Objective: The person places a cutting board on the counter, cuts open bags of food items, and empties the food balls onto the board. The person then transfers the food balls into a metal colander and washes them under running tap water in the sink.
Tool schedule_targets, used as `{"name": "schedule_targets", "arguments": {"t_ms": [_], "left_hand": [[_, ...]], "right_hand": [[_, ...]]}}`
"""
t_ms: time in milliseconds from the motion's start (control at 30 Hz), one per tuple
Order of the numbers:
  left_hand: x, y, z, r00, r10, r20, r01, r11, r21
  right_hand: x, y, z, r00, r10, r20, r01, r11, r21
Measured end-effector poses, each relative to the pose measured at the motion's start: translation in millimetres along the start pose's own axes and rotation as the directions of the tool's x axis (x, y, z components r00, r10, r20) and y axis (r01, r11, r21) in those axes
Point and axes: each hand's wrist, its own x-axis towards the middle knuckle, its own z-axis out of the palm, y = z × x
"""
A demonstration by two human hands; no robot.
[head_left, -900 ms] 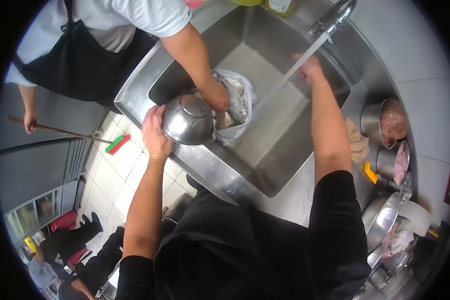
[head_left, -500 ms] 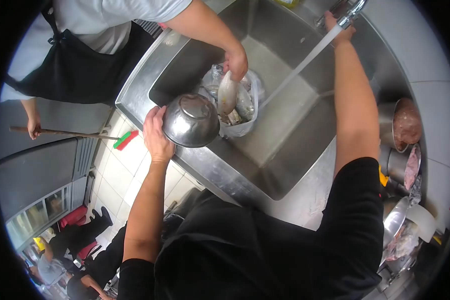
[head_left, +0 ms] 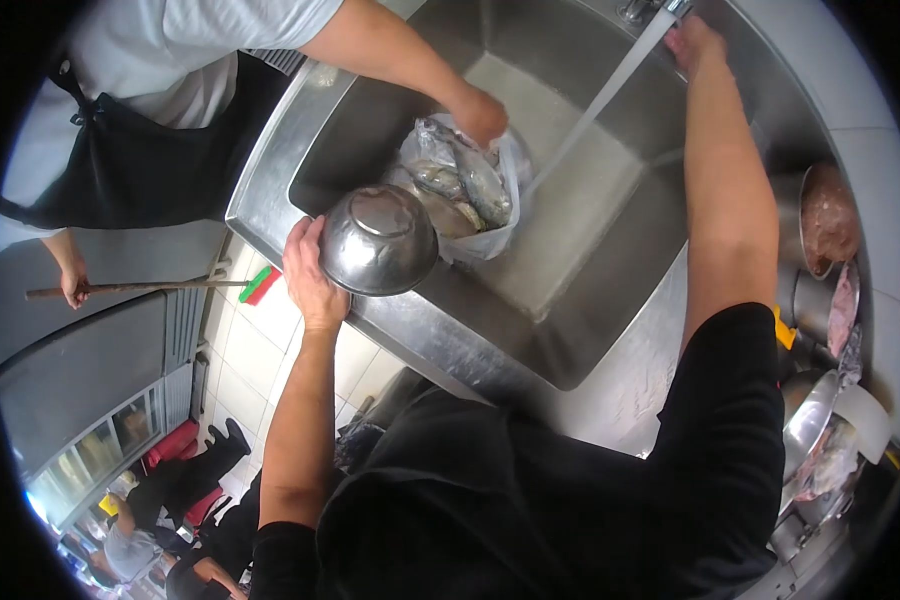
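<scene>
Stainless-steel sink (head_left: 415, 345) in a tiled kitchen, water (head_left: 610, 95) running from a tap (head_left: 676, 8) at its far right corner. Near the left edge, the wearer's left hand (head_left: 313, 278) grips an upturned metal bowl (head_left: 378, 240), fingers against its side. The right hand (head_left: 698, 45) is just beside the tap's spout; its fingers are partly hidden, so whether they grip or hang open cannot be told. Toward the sink's left side sits a pale plastic bag (head_left: 513, 175) of whole fish (head_left: 482, 185), a co-worker's hand (head_left: 482, 118) reaching into it. Progress looks early: the water is on, but the visible fish are all in the bag, and the bowl is outside the stream.
</scene>
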Motion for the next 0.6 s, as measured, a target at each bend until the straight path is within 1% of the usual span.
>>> {"name": "schedule_targets", "arguments": {"t_ms": [33,67,100,133,167,267,300,400,500,600], "left_hand": [[-0.4,-0.8,-0.3,1.000,0.002,0.001,-0.002,1.000,0.002],[1.8,-0.7,0.7,1.000,0.008,-0.004,-0.008,1.000,0.001],[2.6,-1.1,1.7,1.000,0.009,-0.005,-0.009,1.000,0.001],[2.3,-2.0,2.8,1.000,0.010,-0.002,-0.010,1.000,0.001],[2.0,-2.6,3.4,1.000,0.011,-0.001,-0.011,1.000,0.001],[2.1,-2.3,3.3,1.000,0.018,0.001,-0.018,1.000,0.011],[2.7,-2.5,3.8,1.000,0.019,-0.001,-0.019,1.000,0.009],[2.2,-3.9,4.0,1.000,0.027,-0.006,-0.027,1.000,0.009],[2.6,-3.6,4.0,0.999,0.037,-0.011,-0.037,0.999,0.014],[2.7,-2.2,5.0,1.000,0.018,-0.012,-0.018,1.000,-0.002]], "right_hand": [[-16.6,-13.5,4.2,0.996,-0.020,0.084,0.015,0.999,0.052],[-34.3,-23.2,13.8,0.981,-0.090,0.173,0.059,0.983,0.176],[-85.2,-35.1,31.7,0.954,-0.167,0.249,0.089,0.950,0.299],[-113.1,-43.5,38.7,0.918,-0.249,0.309,0.105,0.903,0.417],[-112.8,-47.8,35.9,0.912,-0.235,0.336,0.089,0.913,0.398],[-136.3,-57.6,52.4,0.966,-0.241,0.089,0.190,0.904,0.382],[-135.3,-58.0,52.9,0.968,-0.233,0.093,0.183,0.909,0.374],[-116.1,-45.7,50.8,0.942,-0.276,0.190,0.158,0.865,0.477],[-97.6,-40.4,52.7,0.951,-0.292,0.102,0.221,0.872,0.438],[-101.3,-38.6,51.1,0.944,-0.289,0.161,0.178,0.855,0.487]]}}
